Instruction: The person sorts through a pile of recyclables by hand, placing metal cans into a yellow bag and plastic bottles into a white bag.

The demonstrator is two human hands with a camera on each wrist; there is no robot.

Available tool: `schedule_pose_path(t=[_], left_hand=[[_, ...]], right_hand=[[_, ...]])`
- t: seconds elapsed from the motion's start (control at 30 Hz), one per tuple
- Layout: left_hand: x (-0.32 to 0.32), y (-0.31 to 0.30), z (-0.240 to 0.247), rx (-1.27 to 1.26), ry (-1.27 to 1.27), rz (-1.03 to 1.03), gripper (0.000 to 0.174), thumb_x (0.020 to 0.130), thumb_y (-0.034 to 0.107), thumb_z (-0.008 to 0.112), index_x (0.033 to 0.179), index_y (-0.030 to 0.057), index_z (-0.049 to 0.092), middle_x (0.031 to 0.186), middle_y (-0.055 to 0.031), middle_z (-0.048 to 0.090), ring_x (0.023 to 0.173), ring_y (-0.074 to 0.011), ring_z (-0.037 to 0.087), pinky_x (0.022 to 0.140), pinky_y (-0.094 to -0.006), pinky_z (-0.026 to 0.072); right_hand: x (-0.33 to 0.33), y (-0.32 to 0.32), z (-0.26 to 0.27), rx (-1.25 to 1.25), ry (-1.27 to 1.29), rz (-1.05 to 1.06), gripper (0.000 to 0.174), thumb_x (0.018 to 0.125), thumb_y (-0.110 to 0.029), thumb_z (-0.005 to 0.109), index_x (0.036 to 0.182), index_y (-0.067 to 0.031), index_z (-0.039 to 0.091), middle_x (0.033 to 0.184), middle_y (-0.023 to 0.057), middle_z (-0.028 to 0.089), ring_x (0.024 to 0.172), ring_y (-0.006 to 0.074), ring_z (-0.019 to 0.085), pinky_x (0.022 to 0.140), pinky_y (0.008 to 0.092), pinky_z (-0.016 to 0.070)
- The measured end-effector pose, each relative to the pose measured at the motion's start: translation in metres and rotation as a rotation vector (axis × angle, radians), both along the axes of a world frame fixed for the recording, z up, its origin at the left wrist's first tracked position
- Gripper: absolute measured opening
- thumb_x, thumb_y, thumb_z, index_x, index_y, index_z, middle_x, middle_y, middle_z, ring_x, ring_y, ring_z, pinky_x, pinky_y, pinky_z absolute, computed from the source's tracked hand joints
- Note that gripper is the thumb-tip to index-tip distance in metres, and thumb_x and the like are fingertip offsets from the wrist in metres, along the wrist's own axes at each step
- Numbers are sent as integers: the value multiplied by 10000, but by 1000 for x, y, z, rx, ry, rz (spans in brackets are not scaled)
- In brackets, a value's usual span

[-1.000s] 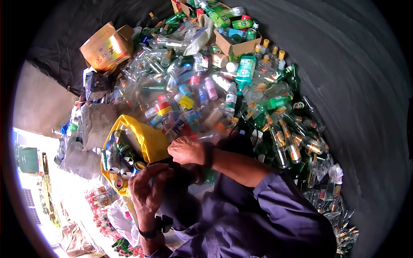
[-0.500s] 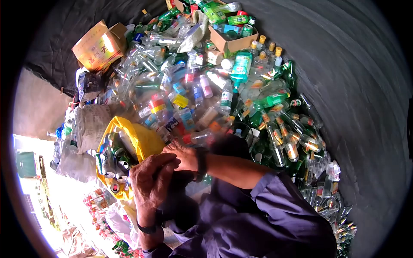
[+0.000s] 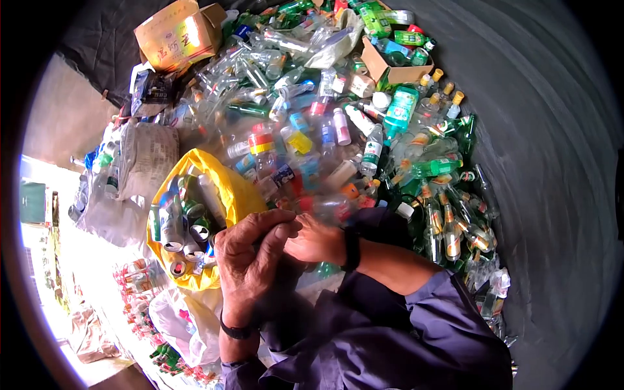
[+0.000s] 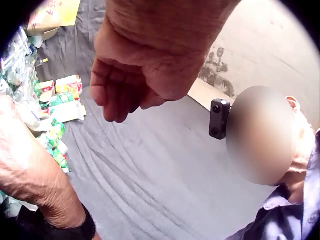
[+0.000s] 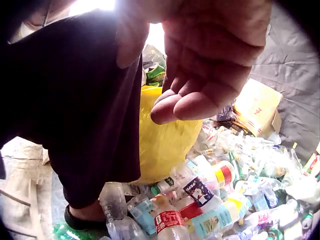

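Observation:
My left hand point(image 3: 247, 263) hangs over my lap with fingers loosely bent, its fingertips overlapping the right hand in the head view. The left wrist view shows its curled fingers point(image 4: 115, 95) with nothing between them. My right hand point(image 3: 322, 244) sits just beyond it; in the right wrist view its fingers point(image 5: 200, 100) bend loosely and hold nothing. Close by on the left stands a yellow bag point(image 3: 244, 198) filled with empty drink cans point(image 3: 172, 227). Plastic bottles lie in front of the hands, among them one with a red label point(image 5: 169, 220).
A large heap of bottles point(image 3: 286, 153) spreads ahead, with glass bottles point(image 3: 452, 231) on the right. Cardboard boxes point(image 3: 179, 36) lie on the far side. A dark cloth sheet point(image 3: 533, 195) walls the right. A white plastic bag point(image 3: 188, 325) sits at lower left.
My left hand has moved right, from beside the right hand to overlapping it in the head view. The head view has shifted a little. The bag and the bottle heap look unchanged.

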State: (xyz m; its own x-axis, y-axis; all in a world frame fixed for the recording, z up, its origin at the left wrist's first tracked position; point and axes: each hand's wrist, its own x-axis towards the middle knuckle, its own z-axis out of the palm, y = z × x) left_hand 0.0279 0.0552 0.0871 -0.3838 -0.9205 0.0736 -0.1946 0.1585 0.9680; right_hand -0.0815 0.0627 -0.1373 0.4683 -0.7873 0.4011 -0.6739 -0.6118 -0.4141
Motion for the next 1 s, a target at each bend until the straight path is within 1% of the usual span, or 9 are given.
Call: schedule_pose_path(t=[0.33,0.53,0.63,0.67,0.73,0.8,0.87,0.93,1.0], left_hand=[[16,-19,-14,74,346,52,197,945,97,686,1028,-80,714,883,-110,746,849,-174,716,801,-281,545],[25,-25,-45,-44,276,88,328,976,260,683,1082,-48,644,799,-157,696,673,-221,677,644,-323,548],[21,-26,-43,192,445,64,305,981,241,676,1043,-56,649,751,-168,688,644,-222,667,632,-327,553],[21,-29,-42,293,487,37,301,983,235,671,1030,-62,652,754,-170,691,647,-222,670,633,-327,558],[25,-38,-48,424,484,-73,263,986,182,668,1047,-74,669,807,-172,714,704,-209,704,672,-315,581],[30,-42,-54,560,529,-172,172,968,-19,613,1103,-88,693,912,-136,740,807,-165,719,755,-276,572],[29,-47,-53,653,592,-249,184,961,-13,637,1122,-72,703,925,-130,738,828,-175,727,756,-279,570],[28,-54,-58,628,582,-395,284,990,168,672,1124,-82,662,937,-187,725,804,-221,715,744,-323,573],[23,-40,-66,764,710,-261,193,976,65,671,1117,-64,701,889,-108,725,775,-120,695,683,-222,553]], right_hand=[[-13,6,65,215,134,127,168,889,-238,595,855,-83,650,883,72,609,899,233,594,776,392,467],[-19,-4,47,227,-94,163,226,892,-264,669,917,-45,618,934,107,603,926,272,599,803,409,470],[-48,-44,115,696,135,306,335,881,-265,710,1017,3,561,969,175,620,990,373,640,883,476,479],[-58,-48,103,577,46,256,274,834,-205,675,1016,-31,568,882,175,620,876,386,640,730,484,512],[-78,-78,106,641,141,299,338,884,-290,679,1067,-22,582,912,177,631,892,388,647,746,477,523],[-91,-110,95,757,81,222,348,892,-310,681,930,30,623,864,225,665,878,421,668,758,491,529],[-104,-139,53,819,92,116,342,879,-295,690,920,41,640,890,252,678,899,428,670,771,504,520],[-123,-162,-3,740,204,24,345,861,-282,702,928,55,667,936,268,694,922,436,674,806,509,524],[-133,-180,-41,786,322,-20,348,856,-282,700,938,56,677,953,270,696,935,434,676,825,505,527]])
